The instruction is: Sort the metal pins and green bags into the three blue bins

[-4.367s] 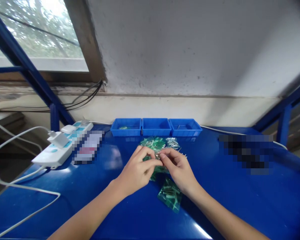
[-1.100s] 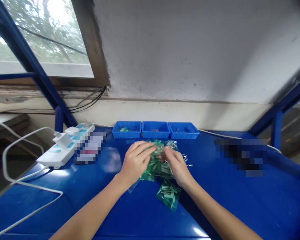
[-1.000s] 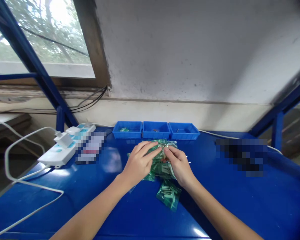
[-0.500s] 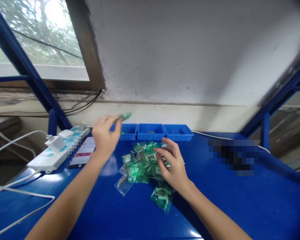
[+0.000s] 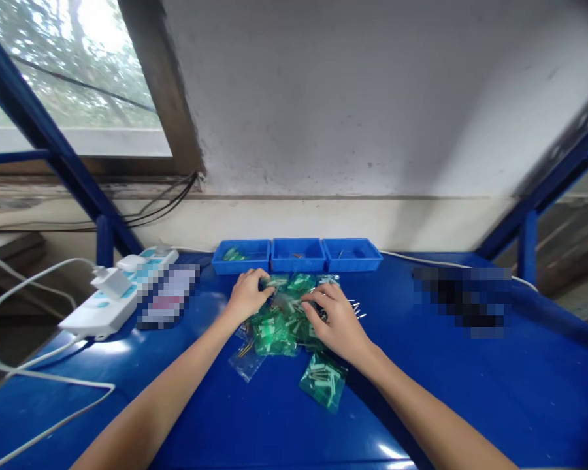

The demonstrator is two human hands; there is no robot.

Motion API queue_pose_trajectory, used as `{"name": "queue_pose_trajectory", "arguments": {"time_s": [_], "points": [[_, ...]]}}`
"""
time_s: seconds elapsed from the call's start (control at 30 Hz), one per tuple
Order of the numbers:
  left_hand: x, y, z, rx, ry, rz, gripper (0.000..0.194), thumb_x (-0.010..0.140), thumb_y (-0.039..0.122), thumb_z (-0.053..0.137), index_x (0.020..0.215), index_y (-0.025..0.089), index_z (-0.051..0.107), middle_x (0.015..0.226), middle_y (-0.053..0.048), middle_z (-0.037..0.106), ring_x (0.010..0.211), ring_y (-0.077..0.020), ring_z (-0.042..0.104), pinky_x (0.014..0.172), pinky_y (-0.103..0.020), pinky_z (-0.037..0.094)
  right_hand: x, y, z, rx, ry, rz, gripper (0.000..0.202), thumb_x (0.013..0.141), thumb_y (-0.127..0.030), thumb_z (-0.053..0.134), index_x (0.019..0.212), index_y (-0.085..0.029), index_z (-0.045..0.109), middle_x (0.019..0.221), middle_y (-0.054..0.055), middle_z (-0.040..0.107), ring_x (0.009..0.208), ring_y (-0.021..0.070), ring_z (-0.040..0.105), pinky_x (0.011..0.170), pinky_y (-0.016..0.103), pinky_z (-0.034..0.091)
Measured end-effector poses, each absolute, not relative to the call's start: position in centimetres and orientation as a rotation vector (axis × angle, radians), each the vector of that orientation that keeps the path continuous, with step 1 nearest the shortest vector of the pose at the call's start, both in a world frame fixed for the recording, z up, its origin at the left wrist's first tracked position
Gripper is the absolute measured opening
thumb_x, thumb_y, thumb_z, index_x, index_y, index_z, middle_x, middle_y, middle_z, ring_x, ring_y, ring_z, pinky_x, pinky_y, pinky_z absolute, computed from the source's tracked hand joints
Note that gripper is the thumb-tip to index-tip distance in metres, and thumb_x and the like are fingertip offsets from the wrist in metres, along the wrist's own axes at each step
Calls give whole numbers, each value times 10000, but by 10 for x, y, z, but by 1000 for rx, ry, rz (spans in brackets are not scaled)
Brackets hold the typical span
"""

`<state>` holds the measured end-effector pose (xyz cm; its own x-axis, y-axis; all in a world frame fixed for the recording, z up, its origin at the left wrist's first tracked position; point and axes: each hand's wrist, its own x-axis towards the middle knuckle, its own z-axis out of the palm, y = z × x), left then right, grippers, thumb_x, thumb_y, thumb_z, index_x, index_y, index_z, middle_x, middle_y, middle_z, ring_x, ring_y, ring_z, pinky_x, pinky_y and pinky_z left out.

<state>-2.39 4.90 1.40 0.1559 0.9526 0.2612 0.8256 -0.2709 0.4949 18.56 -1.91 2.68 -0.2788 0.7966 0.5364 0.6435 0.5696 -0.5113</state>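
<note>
A pile of green plastic bags (image 5: 274, 333) with small metal and white parts lies on the blue table. At the pile's back left, my left hand (image 5: 249, 295) grips a green bag (image 5: 276, 281) between thumb and fingers. My right hand (image 5: 336, 320) is bent over the pile's right side, fingertips closed on something I cannot make out. One green bag (image 5: 323, 381) lies apart in front, and a clear bag with brass-coloured pins (image 5: 245, 360) lies at the front left. Loose metal pins (image 5: 357, 309) show beyond my right hand.
Three blue trays stand along the back: the left tray (image 5: 241, 267) holds green bags, the middle (image 5: 298, 264) and right (image 5: 353, 264) a few small pieces. A white power strip (image 5: 98, 313) and a blurred phone (image 5: 169, 297) are left; a pixelated dark object (image 5: 460, 300) is right.
My left hand has come down from beside the left tray to the pile; the bag it held above is no longer there, and green bags now show in that tray. My right hand has closed its fingers.
</note>
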Motion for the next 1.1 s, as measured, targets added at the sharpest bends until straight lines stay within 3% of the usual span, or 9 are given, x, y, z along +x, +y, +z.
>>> {"name": "queue_pose_trajectory", "arguments": {"time_s": [0.13,0.37,0.5,0.57,0.67,0.73,0.83,1.0,1.1], "points": [[-18,26,30,2201,1484,1120,150,731,57,490,770,188,551,884,-24,517,827,-161,530,761,-281,446,179,-23,31,-1191,-1911,552,262,900,-366,442,910,-195,639,809,43,612,812,188,550,753,348,431],[3,-13,30,2389,971,1303,273,813,19,391,711,182,586,940,-41,447,805,-133,511,672,-255,437,169,-25,33,-1017,-1405,1189,386,743,-417,632,1039,-199,517,674,-40,544,558,108,513,473,218,381],[2,-12,31,2415,966,1282,294,827,43,392,707,189,618,923,-48,456,805,-147,498,668,-272,438,175,-21,34,-1043,-1364,1294,260,752,-419,613,856,-189,553,466,-94,410,387,79,395,397,207,326],[1,-10,34,2344,1009,1209,256,845,105,428,751,202,646,939,-54,458,828,-160,498,689,-289,444,180,-21,35,-1087,-1405,1130,197,783,-386,577,798,-192,548,469,-67,482,407,100,460,421,220,365],[2,-9,37,1944,1015,1080,178,861,279,491,893,212,653,950,-64,489,818,-166,526,643,-277,450,186,-25,36,-1086,-1580,607,68,797,-250,545,830,-202,578,693,11,653,603,146,606,566,257,463],[4,-9,36,1606,944,1017,279,881,392,454,986,194,619,894,-66,533,753,-154,550,572,-251,435,187,-29,37,-1011,-1729,315,120,794,-161,505,854,-209,597,803,31,678,703,157,635,644,266,487],[3,-8,41,1446,908,995,276,852,412,515,966,172,589,733,-29,561,638,-126,546,526,-224,412,187,-32,37,-876,-1907,129,249,802,-84,434,919,-221,606,852,38,675,768,155,643,665,258,499],[-19,15,84,1780,1194,1648,216,772,323,629,933,180,604,745,-1,595,618,-108,534,572,-219,436,185,-33,38,-864,-2019,139,303,821,-89,430,1038,-226,592,1176,94,581,1050,198,573,825,332,499],[-40,42,105,2030,1568,1878,224,797,320,588,977,193,630,866,-25,586,612,-101,523,656,-254,465,186,-31,38,-928,-1972,139,250,837,-130,452,1011,-227,602,1120,95,578,1043,213,557,857,370,482]]}}
